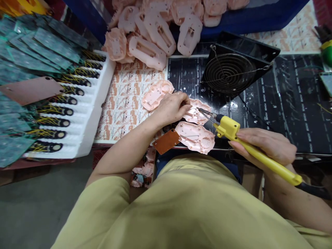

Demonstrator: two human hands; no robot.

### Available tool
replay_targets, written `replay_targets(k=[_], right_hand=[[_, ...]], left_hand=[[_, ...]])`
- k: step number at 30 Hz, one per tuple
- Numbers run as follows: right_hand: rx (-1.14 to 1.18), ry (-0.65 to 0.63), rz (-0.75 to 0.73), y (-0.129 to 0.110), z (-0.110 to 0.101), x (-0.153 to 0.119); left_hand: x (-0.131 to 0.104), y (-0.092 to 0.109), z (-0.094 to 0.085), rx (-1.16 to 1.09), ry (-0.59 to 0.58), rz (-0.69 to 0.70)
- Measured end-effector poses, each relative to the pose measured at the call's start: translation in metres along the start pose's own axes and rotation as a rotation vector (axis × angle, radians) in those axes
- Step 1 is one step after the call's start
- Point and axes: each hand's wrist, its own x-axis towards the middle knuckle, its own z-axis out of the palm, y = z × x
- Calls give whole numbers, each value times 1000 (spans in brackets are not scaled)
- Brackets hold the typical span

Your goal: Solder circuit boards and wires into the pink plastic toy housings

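Note:
My right hand [267, 147] is wrapped round a yellow soldering tool [264, 157], whose metal tip points left over a pink plastic shell [201, 116]. Above the left side of that shell, my left hand [172, 107] has its fingers pinched together; what they hold, if anything, is too small to make out. A second pink shell [195, 137] lies just below, its inside facing up. Beside it, an orange-brown circuit board [166, 141] lies near the table's front edge. Another pink shell [155, 95] rests behind my left wrist.
A black fan [228, 72] with a wire grille stands behind the tool. Pink shells [160, 33] are piled at the back by a blue bin [259, 19]. At left, a white foam tray [88, 114] holds green circuit boards [49, 45] with yellow wires.

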Motion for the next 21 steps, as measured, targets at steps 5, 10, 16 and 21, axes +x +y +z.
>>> replay_targets(k=[5,10,16,21], right_hand=[[0,-103,-31,1,-2,3],[-25,-87,-4,-2,-14,5],[-24,-67,40,-1,-14,-5],[-229,-21,54,-5,-12,-7]], left_hand=[[0,0,1,24,0,6],[-1,0,1,23,-2,-1],[-1,1,0,2,6,2],[-2,-1,1,-17,41,22]])
